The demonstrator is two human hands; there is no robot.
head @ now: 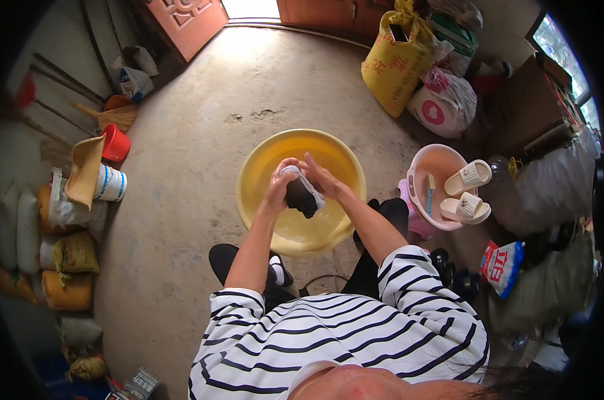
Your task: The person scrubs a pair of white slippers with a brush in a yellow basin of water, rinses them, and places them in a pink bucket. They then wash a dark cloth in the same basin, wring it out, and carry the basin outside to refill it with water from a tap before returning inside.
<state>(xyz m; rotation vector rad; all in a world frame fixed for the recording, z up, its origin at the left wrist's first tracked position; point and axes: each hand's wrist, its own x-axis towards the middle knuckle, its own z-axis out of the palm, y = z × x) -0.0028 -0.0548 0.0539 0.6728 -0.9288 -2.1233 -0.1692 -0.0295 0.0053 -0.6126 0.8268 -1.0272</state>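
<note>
A large yellow plastic basin with water in it stands on the floor before me. Over the water, my left hand grips a wet dark cloth item with a light grey part, its fingers curled round the upper end. My right hand is against the other side of the cloth, its thumb raised and its fingers partly hidden, so its hold is unclear. The lower end of the cloth hangs above the water.
At the right, a pink-white basin holds a brush and white slippers. A detergent bag lies nearby. Yellow and white sacks stand at the upper right. A red bucket, broom and sacks line the left wall.
</note>
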